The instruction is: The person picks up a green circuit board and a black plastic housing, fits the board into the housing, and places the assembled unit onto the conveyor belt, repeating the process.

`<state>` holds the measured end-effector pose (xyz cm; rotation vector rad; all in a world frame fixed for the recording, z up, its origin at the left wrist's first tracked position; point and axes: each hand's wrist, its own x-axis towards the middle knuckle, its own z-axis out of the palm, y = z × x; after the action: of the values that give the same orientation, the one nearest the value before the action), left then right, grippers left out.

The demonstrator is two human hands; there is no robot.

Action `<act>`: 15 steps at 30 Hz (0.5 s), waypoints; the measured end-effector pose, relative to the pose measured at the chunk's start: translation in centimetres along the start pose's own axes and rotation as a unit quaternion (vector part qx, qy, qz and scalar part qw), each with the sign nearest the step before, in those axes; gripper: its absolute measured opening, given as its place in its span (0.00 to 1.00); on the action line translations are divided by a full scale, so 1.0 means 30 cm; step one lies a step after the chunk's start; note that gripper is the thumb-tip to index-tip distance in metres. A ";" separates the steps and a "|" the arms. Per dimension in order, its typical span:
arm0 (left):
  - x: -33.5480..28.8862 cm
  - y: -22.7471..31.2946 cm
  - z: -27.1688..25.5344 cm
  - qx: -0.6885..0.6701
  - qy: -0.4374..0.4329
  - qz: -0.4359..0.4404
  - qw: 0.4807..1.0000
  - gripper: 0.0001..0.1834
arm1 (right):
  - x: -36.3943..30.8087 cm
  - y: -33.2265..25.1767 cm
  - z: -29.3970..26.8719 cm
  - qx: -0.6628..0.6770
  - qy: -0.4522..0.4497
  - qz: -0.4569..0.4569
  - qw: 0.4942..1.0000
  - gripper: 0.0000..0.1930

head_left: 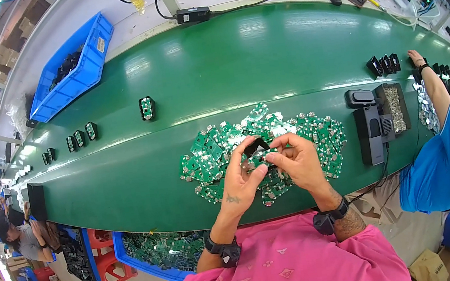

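Observation:
My left hand (239,183) is closed around a small black plastic housing (254,146), its dark hollow facing up. The fingers of my right hand (300,163) pinch a small green circuit board (255,161) against the near side of that housing. Whether the board sits inside it or only touches it, I cannot tell, as my fingers cover part of both. Both hands are over a wide heap of loose green circuit boards (212,152) on the green work surface (129,194).
A black housing with a board (147,109) stands far left of the heap, several more beyond. A blue crate (75,75) holds dark parts. Right of the heap are a grey-black device (370,134) and a tray of small metal parts (396,108). A co-worker's arm (434,85) reaches in.

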<state>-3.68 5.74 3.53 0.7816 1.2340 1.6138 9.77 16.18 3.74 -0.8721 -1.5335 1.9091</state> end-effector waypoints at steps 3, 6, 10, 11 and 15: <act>0.007 0.036 0.009 -0.049 0.028 -0.078 0.995 0.30 | 0.001 -0.033 0.003 -0.165 0.032 -0.113 0.979 0.12; 0.002 0.038 0.026 -0.031 0.041 -0.068 0.996 0.27 | 0.004 -0.022 -0.013 -0.235 0.017 -0.225 0.946 0.11; 0.006 0.048 0.040 -0.010 0.030 -0.075 0.997 0.26 | -0.004 -0.051 0.006 -0.227 -0.017 -0.217 0.949 0.08; 0.005 0.035 0.037 -0.002 0.027 -0.060 0.998 0.26 | -0.009 -0.055 0.012 -0.199 -0.026 -0.191 0.961 0.06; 0.003 0.034 0.062 -0.010 0.055 0.017 0.998 0.26 | -0.033 -0.035 0.013 -0.183 0.016 -0.224 0.957 0.04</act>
<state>-2.37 6.43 5.04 0.7136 1.2862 1.7124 10.13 15.42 4.98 -0.6232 -1.9071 1.3084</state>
